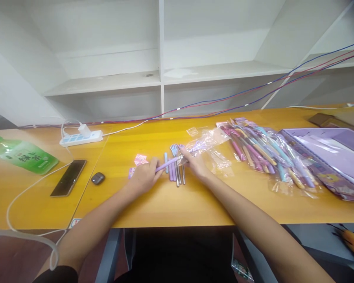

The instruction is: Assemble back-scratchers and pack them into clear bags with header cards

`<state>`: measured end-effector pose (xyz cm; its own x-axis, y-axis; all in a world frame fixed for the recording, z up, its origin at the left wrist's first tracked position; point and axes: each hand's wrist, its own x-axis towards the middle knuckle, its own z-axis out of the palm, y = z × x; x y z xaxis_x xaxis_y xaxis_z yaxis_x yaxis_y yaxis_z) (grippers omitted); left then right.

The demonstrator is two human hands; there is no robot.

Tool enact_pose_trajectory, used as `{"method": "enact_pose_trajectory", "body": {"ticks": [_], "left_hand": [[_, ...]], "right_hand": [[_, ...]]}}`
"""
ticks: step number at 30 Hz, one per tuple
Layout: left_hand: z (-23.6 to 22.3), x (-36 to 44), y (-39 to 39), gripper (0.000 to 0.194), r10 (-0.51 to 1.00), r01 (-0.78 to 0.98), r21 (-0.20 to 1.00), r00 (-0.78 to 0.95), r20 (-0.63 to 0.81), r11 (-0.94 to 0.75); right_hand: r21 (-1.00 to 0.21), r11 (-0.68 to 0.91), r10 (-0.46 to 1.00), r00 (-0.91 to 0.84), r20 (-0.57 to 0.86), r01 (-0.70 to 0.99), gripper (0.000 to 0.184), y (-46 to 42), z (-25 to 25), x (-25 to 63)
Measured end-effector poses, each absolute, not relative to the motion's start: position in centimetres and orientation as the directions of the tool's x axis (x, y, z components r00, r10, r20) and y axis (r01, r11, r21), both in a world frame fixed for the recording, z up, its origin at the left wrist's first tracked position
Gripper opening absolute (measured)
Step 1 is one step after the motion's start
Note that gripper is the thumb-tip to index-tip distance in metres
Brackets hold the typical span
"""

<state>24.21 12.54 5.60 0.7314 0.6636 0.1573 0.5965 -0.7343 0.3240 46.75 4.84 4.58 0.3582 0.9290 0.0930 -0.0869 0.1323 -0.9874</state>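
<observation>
My left hand [146,175] is closed around the handle of a purple back scratcher [166,164]. It slants up to the right, its far end inside a clear plastic sleeve [214,138]. My right hand [196,163] is closed on the sleeve and the stick, around where the sleeve's opening appears to be. Under the stick lie several back scratchers [174,173] with claw-like heads, metal rods and purple or blue handles, side by side on the table. Small pink printed cards [140,159] rest by my left hand, partly covered by it.
Several wrapped back scratchers [253,145] are heaped to the right, near a purple bin [327,133]. Loose clear wrappers [221,163] lie beside my right hand. Leftward are a black earbud case [98,178], a phone [68,178], a green bottle [26,155] and a power strip [81,138].
</observation>
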Motion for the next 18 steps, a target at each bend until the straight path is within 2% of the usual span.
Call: {"method": "enact_pose_trajectory", "body": {"ticks": [4, 6, 10, 12, 18], "left_hand": [[5.4, 24.4, 12.3, 0.017, 0.597, 0.513, 0.38, 0.789, 0.143, -0.769], [5.1, 24.5, 12.2, 0.017, 0.578, 0.478, 0.414, 0.801, 0.157, -0.775], [5.1, 24.7, 11.6, 0.026, 0.611, 0.504, 0.469, 0.785, 0.1, -0.725], [5.5, 24.8, 11.3, 0.029, 0.617, 0.537, 0.426, 0.784, 0.067, -0.728], [6.7, 25.0, 11.4, 0.035, 0.618, 0.613, 0.127, 0.786, -0.002, -0.78]], "right_hand": [[-0.997, 0.06, 0.993, 0.103, 0.054, -0.056, 0.057, 4.2, 5.0, 45.3], [-0.999, 0.02, 0.995, 0.099, 0.015, -0.051, 0.06, 4.1, 5.0, 44.7], [-0.999, 0.011, 0.974, 0.224, 0.017, 0.03, 0.065, 4.5, 4.6, 44.6], [-0.995, 0.026, 0.957, 0.286, 0.054, 0.101, 0.064, 4.7, 4.4, 44.8], [-0.981, 0.029, 0.959, 0.27, 0.08, 0.189, 0.061, 4.6, 5.2, 45.1]]}}
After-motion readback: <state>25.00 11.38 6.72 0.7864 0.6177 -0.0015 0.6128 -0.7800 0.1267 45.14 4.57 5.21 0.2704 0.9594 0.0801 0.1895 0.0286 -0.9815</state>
